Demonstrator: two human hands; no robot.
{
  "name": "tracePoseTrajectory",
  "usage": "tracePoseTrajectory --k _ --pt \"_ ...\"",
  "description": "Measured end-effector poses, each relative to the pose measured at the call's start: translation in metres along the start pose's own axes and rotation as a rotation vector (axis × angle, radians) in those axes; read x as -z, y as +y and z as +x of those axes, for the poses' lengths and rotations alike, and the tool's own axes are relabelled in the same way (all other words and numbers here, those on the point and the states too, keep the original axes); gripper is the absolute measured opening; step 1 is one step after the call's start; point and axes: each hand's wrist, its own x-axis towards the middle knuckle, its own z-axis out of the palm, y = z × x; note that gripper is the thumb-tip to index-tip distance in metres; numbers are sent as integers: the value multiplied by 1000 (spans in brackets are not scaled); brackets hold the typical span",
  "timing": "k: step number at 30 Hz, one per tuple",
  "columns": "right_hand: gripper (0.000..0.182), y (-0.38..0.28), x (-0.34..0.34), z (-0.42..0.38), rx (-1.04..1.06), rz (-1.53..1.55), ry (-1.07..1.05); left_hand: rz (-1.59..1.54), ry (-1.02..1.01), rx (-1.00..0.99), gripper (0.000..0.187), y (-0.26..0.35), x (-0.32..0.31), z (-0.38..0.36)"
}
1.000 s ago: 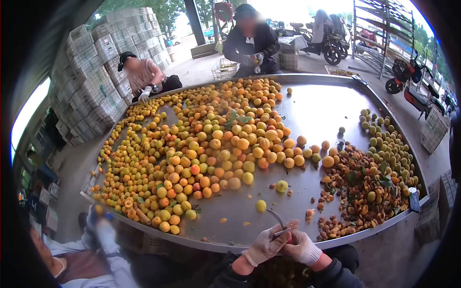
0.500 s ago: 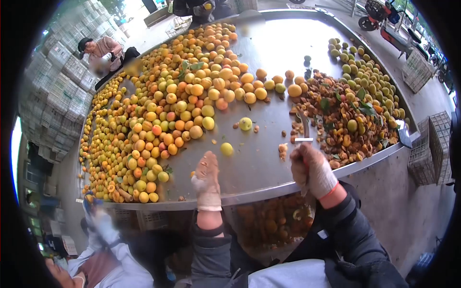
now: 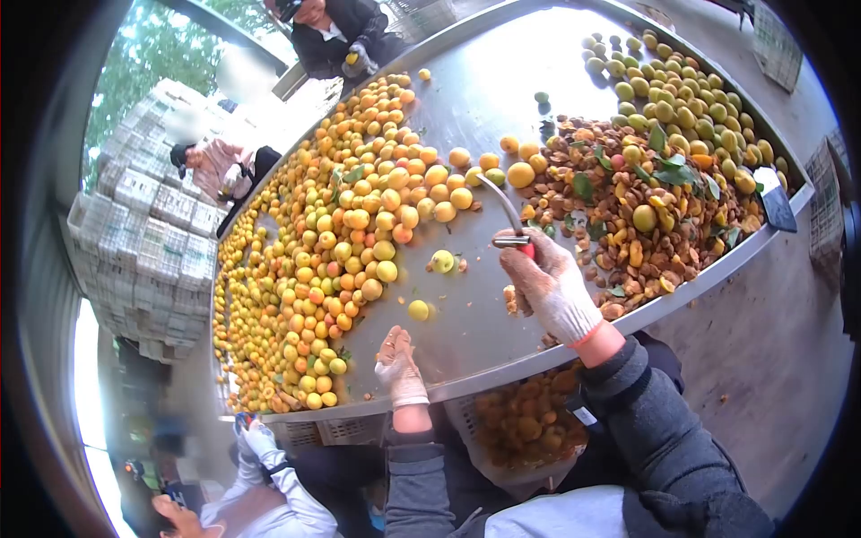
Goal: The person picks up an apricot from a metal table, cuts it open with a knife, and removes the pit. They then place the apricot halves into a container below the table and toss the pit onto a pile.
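Observation:
My right hand (image 3: 556, 285), in a dirty white glove, grips a small curved knife (image 3: 508, 208) by its red handle. The blade points up and away over the steel table (image 3: 466, 345). My left hand (image 3: 401, 366), gloved too, is over the table's near edge with its fingers stretched out; no fruit shows in it. Just beyond it lies one yellow apricot (image 3: 418, 310), and farther off a greenish apricot (image 3: 442, 261). A broad heap of apricots (image 3: 359, 211) covers the left side. Right of the knife is a pile of brown, cut fruit scraps (image 3: 628, 215) with leaves.
Greener apricots (image 3: 691, 112) line the far right edge. A dark flat object (image 3: 778, 202) sits on the right rim. Below the table, a lined container (image 3: 529, 421) holds fruit. Co-workers (image 3: 341, 40) stand or sit around the table. Stacked crates (image 3: 152, 242) rise at the left.
My right hand has lifted and turned, bringing the knife left and its blade into clear sight. The view has shifted and tilted. My left hand stays near the table edge.

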Motion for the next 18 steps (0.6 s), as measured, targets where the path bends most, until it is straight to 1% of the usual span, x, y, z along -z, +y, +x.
tracePoseTrajectory --k 2,3,5,6,7,10,12,13,15,16,17,18 --pt "22 -1 6 2 -10 -154 2 268 4 -208 29 -8 -6 0" --pt "22 6 9 5 -12 -126 21 297 -11 -218 29 -12 -7 -1" --pt "23 24 16 9 115 -330 -7 527 -59 -400 26 -16 -8 -6" --pt "24 17 18 6 58 -353 -24 596 -67 -410 26 -17 -6 -5" --pt "24 12 24 3 62 -424 -43 636 -87 -414 26 -12 -8 -10" --pt "25 5 35 -5 29 -437 -35 750 -95 -389 26 -4 -15 -20" --pt "26 7 42 -4 15 -245 13 685 -103 -381 25 -6 -14 -18" --pt "26 7 45 -4 25 -249 19 676 -112 -387 25 -7 -14 -17" --pt "26 -5 48 -7 176 -163 229 623 -108 -330 25 -6 -16 -18" --pt "25 -19 53 -14 15 129 187 641 -121 -349 25 -5 -17 -18" --pt "26 -21 57 -11 68 193 190 636 -118 -348 25 -5 -17 -13" --pt "27 -24 61 -10 39 281 221 619 -110 -325 25 -5 -17 -6"
